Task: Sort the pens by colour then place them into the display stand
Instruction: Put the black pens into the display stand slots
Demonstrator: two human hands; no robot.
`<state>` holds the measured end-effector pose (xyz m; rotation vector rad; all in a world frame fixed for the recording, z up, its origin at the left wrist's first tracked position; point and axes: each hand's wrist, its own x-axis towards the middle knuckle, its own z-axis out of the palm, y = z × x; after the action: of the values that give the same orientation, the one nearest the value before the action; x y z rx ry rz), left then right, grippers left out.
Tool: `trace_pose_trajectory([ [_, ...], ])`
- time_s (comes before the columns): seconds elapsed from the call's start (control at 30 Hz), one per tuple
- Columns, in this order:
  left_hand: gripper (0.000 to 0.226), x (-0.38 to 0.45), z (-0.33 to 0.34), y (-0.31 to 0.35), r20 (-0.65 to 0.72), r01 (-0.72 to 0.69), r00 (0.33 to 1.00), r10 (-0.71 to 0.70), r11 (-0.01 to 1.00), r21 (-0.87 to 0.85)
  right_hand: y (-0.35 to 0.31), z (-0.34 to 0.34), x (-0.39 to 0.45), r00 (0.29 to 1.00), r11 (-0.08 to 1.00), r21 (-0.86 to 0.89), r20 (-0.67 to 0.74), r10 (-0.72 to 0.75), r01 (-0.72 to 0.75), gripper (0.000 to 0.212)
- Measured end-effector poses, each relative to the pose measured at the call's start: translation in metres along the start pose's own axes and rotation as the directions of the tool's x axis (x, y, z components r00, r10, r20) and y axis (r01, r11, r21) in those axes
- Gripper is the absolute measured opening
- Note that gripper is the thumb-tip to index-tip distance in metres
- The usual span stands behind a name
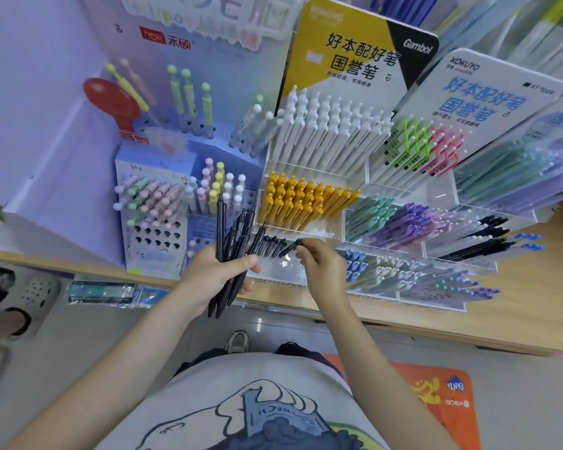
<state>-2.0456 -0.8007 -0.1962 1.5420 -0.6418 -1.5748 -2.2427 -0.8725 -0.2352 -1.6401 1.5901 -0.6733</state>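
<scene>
Left hand [220,276] is gripping a bundle of black pens [233,248], fingers curled round the barrels, thumb lying across the front; the pens are fanning upward toward 12 o'clock and poking out below the palm.

Right hand [320,266] is pinching a single black pen [291,247] between thumb and fingertips, holding it at the front compartment of the clear display stand [355,177], just beside a short row of black pens [270,245] already sitting there.

In the stand, orange pens [306,199] are filling the tier behind that row; white pens [329,125] are standing at 12 o'clock of them. At 3 o'clock, green and purple pens [400,219] are lying in their own compartments.

The yellow-and-black card [345,50] is reading "KOKUYO", "Gambol" and "好本配好笔 国誉笔". The white card [488,89] at its 3 o'clock is reading "KOKUYO" with the same slogan in blue.

At 10 o'clock a lilac stand [163,219] with pastel pens is carrying the label "禾硕". The wooden tabletop [517,306] is bearing everything. An orange mat [436,391] on the floor at 5 o'clock is reading "KACO".
</scene>
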Motion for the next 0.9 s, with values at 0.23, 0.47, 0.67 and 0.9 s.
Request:
trace_pose_trajectory([
  [0.23,0.024,-0.002,-0.001,0.0,-0.002,-0.011,1.0,0.011,1.0,0.003,-0.001,0.004,0.009,0.995,0.988,-0.116,0.012,-0.101,0.102,0.015],
  [0.47,0.016,-0.01,0.008,0.006,0.023,-0.042,0.999,0.043,0.999,-0.014,0.004,0.005,0.009,0.986,0.955,-0.246,0.052,-0.157,0.165,0.018],
  [0.67,0.021,-0.005,0.028,0.008,0.022,-0.041,0.999,0.04,0.999,0.004,-0.045,-0.033,-0.01,0.989,0.962,0.262,0.145,0.037,-0.074,0.019],
  [0.9,0.023,0.003,0.056,0.009,0.074,-0.05,0.996,0.044,0.996,0.076,-0.049,-0.058,-0.025,0.977,0.868,0.46,0.175,0.121,-0.189,0.016],
])
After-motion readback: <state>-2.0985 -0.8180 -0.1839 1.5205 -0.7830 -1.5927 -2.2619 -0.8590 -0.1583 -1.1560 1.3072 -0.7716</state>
